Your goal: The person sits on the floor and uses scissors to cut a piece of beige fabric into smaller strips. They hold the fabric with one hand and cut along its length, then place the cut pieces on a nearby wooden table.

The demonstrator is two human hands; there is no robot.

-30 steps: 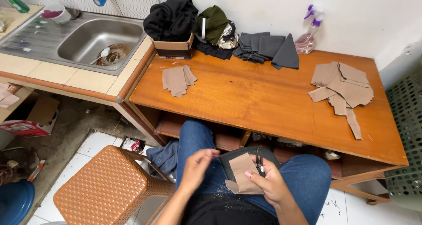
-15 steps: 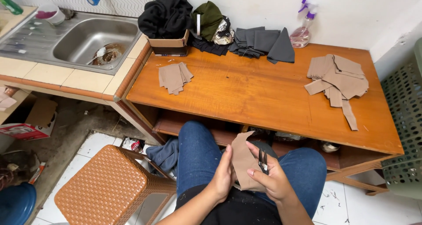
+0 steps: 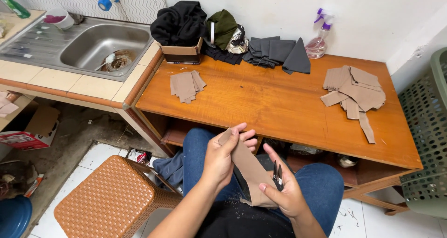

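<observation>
The tan fabric strip (image 3: 247,166) hangs over the lap, below the desk's (image 3: 279,103) near edge, its long axis running from upper left down to lower right. The left hand (image 3: 223,156) pinches its upper end; the right hand (image 3: 284,191) grips the lower end, fingers also clenched around small dark snips (image 3: 278,175).

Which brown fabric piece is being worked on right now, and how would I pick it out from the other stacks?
Start at the wooden table, then drop to the person's lap in front of it. The brown fabric strip is stretched there between the left hand and the right hand, which also holds small thread snips. Unlike the small stack and the right-hand pile lying on the tabletop, it is held up.
</observation>
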